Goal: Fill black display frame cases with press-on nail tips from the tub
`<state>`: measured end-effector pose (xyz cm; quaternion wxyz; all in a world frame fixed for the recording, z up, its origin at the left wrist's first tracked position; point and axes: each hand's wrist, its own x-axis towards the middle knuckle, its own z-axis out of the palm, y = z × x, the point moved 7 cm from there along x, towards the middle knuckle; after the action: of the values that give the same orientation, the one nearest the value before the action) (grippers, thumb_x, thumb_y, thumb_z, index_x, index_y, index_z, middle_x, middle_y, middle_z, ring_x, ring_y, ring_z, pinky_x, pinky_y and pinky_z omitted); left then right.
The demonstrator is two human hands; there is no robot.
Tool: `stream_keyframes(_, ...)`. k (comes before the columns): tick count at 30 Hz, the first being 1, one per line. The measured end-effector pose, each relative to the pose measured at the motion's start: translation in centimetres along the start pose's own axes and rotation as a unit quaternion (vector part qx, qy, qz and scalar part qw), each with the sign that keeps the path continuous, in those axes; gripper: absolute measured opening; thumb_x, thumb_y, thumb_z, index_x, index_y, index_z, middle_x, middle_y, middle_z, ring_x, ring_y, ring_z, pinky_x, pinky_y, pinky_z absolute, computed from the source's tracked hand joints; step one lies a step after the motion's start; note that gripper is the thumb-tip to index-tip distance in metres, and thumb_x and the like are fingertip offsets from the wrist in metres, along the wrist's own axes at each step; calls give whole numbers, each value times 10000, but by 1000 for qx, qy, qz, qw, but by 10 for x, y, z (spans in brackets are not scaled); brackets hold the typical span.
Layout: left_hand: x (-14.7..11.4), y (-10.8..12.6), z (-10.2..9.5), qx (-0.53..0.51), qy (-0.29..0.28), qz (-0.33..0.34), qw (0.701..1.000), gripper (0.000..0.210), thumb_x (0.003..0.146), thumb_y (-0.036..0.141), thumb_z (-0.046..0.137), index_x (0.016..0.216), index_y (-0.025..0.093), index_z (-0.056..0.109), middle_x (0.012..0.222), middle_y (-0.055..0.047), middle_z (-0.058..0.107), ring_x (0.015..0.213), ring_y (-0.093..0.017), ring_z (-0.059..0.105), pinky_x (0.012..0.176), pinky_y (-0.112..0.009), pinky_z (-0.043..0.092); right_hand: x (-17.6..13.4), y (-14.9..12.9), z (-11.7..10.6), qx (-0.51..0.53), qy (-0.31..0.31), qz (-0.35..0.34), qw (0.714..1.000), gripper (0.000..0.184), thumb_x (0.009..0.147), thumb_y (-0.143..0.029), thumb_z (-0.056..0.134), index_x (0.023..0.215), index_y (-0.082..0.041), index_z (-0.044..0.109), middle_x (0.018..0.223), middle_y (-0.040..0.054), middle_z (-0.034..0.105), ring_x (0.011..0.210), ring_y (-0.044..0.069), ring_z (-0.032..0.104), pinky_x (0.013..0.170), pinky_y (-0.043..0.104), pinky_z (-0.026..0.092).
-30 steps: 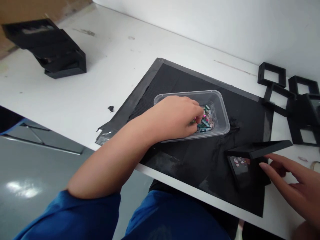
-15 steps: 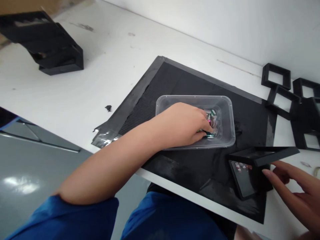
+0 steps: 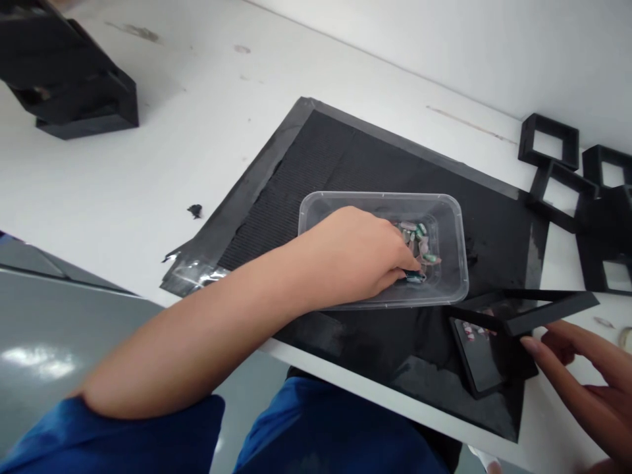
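Note:
My left hand (image 3: 363,253) reaches down into a clear plastic container (image 3: 457,250). Its fingers are pinched together among small shiny green and clear pieces (image 3: 422,237), and what lies between the fingertips is hidden. At the right, my right hand (image 3: 580,375) grips the edge of a black frame (image 3: 548,313) between thumb and fingers. The frame stands tilted open over a dark, glassy panel (image 3: 486,359). A few small white and reddish pieces (image 3: 471,331) show on that panel.
Container and frame are on a black mat (image 3: 375,158) with taped edges. Several black square frames (image 3: 548,141) lie at the far right. A stack of black pieces (image 3: 89,85) stands at the upper left. A black scrap (image 3: 194,210) lies on the white table (image 3: 162,164).
My left hand has drawn back slightly to the left in the container, uncovering more pieces. The container sits slightly lower in view. My right hand still grips the frame.

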<state>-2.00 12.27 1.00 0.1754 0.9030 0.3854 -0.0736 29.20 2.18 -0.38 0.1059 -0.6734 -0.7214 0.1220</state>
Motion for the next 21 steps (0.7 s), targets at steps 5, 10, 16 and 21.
stream_keyframes(5,-1,-1,-4,11,13,-17,1000,260,986,272,615,1098,373,828,1046,45,839,967,-225,780,581,-322,316,0,-1,1,-8,-17,-9,1000,409,907,-705,662,991,-308,701,782,-13,679,604,189,644,474,255,599)
stream_keyframes(10,-4,2,-9,10,27,-25,999,226,981,414,606,906,255,748,749,19,753,573,-178,603,514,-324,241,0,-2,1,1,-24,9,1000,427,903,-715,663,982,-296,694,811,-2,690,639,196,649,477,253,597)
stream_keyframes(16,-11,15,-16,-50,67,26,996,289,1000,502,608,1153,339,791,869,34,793,630,-153,644,529,-308,279,-2,0,6,-9,-63,21,998,447,917,-745,634,931,-303,695,774,-12,689,595,193,653,451,269,569)
stream_keyframes(21,-9,22,-1,-77,14,52,996,596,1074,688,395,1046,308,853,832,-31,796,694,-189,701,525,-311,291,-3,14,7,-33,-57,49,997,451,906,-764,636,956,-321,704,777,-22,692,590,206,682,457,299,561)
